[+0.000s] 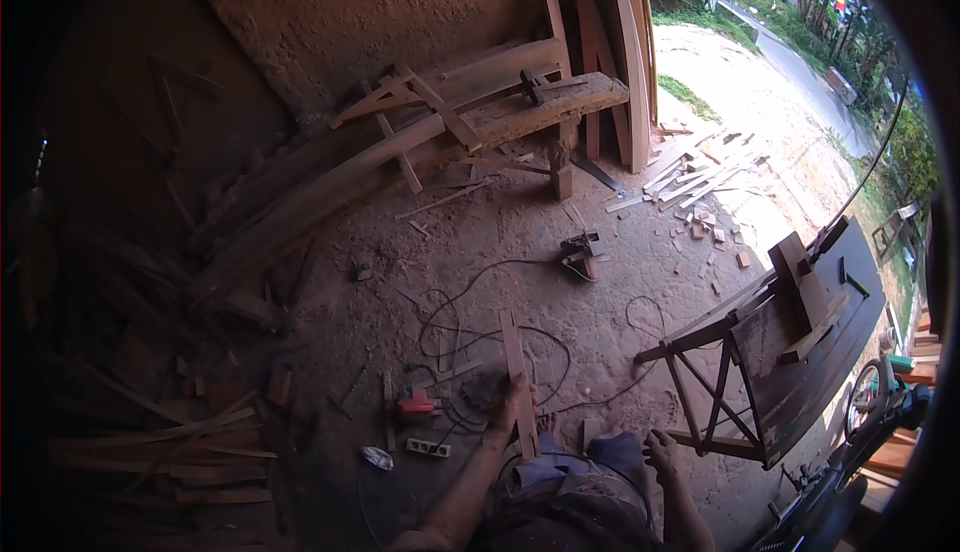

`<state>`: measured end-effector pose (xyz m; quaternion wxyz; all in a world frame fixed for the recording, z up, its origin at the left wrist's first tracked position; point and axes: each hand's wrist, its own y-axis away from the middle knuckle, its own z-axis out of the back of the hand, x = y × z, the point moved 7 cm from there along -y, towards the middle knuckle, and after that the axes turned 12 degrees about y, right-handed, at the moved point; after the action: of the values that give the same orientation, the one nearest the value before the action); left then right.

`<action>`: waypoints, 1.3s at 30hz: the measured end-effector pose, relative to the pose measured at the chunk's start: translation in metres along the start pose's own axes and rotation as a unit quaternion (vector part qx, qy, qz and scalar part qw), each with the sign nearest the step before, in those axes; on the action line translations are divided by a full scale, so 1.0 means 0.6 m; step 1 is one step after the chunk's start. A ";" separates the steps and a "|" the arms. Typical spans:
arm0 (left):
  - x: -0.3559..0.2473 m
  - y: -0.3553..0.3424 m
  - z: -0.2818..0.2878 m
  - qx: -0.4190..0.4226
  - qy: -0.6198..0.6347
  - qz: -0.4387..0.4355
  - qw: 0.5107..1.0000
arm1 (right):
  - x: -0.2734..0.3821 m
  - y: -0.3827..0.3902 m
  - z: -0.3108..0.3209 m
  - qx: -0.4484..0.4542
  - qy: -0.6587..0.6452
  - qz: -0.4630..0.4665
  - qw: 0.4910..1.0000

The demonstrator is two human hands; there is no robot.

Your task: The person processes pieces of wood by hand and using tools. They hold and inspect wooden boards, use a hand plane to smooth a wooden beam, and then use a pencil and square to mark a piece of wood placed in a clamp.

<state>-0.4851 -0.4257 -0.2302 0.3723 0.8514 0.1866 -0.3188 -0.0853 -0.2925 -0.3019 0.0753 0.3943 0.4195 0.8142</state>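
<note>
My left hand (511,404) is wrapped around a flat wooden board (514,342), which stands nearly upright in front of my lap. The board is pale brown, with a narrow slot or line near its upper end. My right hand (660,455) hangs to the right, fingers apart, with nothing seen in it. To the left of the board lie a red power tool (415,406) and a pale multi-socket power strip (428,448). A dark cable (568,352) loops over the floor around the board. Farther ahead sits a dark power tool (581,252).
A long rough workbench (590,95) bears wooden pieces at the back left. Offcuts (700,174) are scattered at the back right. On the right stands a dark wooden table (780,382) with crossed legs, wood on top. A motorcycle (845,487) is at lower right; strips (220,472) lie at left.
</note>
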 end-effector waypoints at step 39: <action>0.074 0.140 -0.158 0.130 0.198 0.291 0.927 | -0.560 0.323 -0.257 -0.160 -0.296 -0.350 0.874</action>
<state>-0.3681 -0.4060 -0.1678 0.2906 0.9550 -0.0426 -0.0426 0.0740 -0.6643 -0.4042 0.5378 0.4271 0.3524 0.6357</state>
